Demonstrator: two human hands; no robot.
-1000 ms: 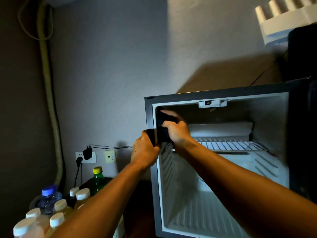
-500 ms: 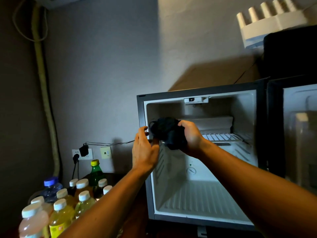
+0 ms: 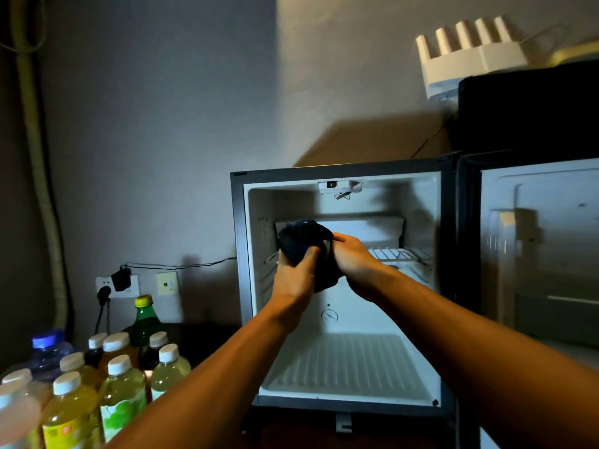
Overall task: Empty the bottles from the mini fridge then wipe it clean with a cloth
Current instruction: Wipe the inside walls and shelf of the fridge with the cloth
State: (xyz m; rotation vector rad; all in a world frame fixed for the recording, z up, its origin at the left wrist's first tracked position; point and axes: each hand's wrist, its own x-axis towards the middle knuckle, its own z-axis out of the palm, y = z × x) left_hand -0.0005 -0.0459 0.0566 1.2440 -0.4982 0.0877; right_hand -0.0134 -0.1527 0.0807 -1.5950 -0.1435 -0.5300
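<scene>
The mini fridge [image 3: 353, 367] stands open with a white, bottle-free interior and a wire shelf [image 3: 398, 254] at the upper right. In front of its opening both my hands hold a bunched dark cloth [image 3: 303, 238]. My left hand [image 3: 296, 273] grips the cloth from below and the left. My right hand [image 3: 355, 260] pinches its right side. Several bottles [image 3: 120, 384] with white caps stand at the lower left, outside the fridge.
The fridge door [image 3: 544, 254] hangs open to the right. A green bottle [image 3: 146, 322] with a yellow cap stands by the wall sockets [image 3: 118, 286]. A white router [image 3: 470, 56] sits above a black box [image 3: 531, 108] on the fridge top.
My left hand let go of the fridge's left frame and took hold of the cloth. The cloth came away from the inner wall. The view pulled back, showing more of the door and bottles.
</scene>
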